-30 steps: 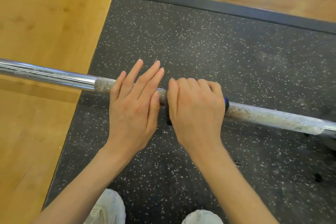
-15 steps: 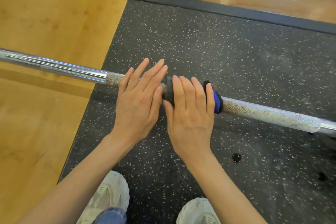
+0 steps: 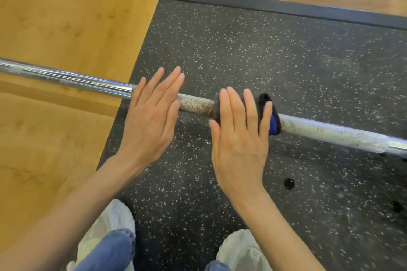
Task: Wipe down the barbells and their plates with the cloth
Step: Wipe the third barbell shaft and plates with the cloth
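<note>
Speckled black rubber mat (image 3: 264,55) beside wood floor (image 3: 66,28). Barbell (image 3: 196,105) crosses both. Left hand (image 3: 152,121): flat, fingers straight, resting on the knurling. Right hand (image 3: 240,136): fingers now straightened (curled a second ago), pressing the cloth (image 3: 273,123) onto the bar, farther from the left hand.

Head camera looks steeply down, close above the barbell (image 3: 198,106).
</note>
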A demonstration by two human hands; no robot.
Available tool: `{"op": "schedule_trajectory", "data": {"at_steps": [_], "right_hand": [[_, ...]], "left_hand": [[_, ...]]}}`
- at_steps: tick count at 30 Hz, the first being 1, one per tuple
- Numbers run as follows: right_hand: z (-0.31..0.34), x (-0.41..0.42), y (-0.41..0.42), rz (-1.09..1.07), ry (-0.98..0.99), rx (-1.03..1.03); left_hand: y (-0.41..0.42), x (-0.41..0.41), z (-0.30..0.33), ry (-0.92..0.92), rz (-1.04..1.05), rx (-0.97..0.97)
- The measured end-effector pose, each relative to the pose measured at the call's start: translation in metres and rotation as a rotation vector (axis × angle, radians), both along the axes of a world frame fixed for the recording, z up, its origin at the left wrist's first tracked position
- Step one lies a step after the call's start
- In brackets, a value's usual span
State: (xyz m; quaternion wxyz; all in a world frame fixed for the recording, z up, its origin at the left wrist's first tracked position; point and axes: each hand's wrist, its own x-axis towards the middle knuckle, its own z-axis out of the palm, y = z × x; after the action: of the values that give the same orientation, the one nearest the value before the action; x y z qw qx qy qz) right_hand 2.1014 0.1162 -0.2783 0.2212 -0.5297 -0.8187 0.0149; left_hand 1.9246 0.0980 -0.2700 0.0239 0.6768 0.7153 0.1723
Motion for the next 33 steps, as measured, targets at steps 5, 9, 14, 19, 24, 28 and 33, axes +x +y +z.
{"op": "schedule_trajectory", "data": {"at_steps": [5, 9, 14, 19, 24, 28, 33], "right_hand": [[-0.013, 0.011, 0.004, 0.166, -0.147, 0.098], [-0.011, -0.01, -0.003, 0.076, -0.093, 0.123], [-0.011, -0.037, 0.003, 0.24, -0.1, 0.124], [-0.012, -0.011, -0.008, 0.087, -0.09, 0.118], [-0.01, -0.073, -0.003, 0.162, -0.01, 0.109], [-0.007, -0.021, -0.003, 0.118, -0.131, 0.086], [-0.005, -0.078, -0.014, 0.04, -0.042, 0.055]], "left_hand": [[-0.002, -0.009, 0.001, 0.014, -0.034, 0.004], [-0.003, -0.023, -0.001, -0.038, 0.048, 0.037], [0.001, -0.028, -0.004, -0.018, 0.007, 0.089], [0.0, -0.046, -0.007, -0.021, -0.007, 0.114], [0.001, -0.048, -0.007, -0.064, -0.046, 0.129], [0.001, -0.061, -0.008, -0.106, -0.035, 0.128], [0.002, -0.06, -0.01, -0.122, -0.006, 0.164]]}}
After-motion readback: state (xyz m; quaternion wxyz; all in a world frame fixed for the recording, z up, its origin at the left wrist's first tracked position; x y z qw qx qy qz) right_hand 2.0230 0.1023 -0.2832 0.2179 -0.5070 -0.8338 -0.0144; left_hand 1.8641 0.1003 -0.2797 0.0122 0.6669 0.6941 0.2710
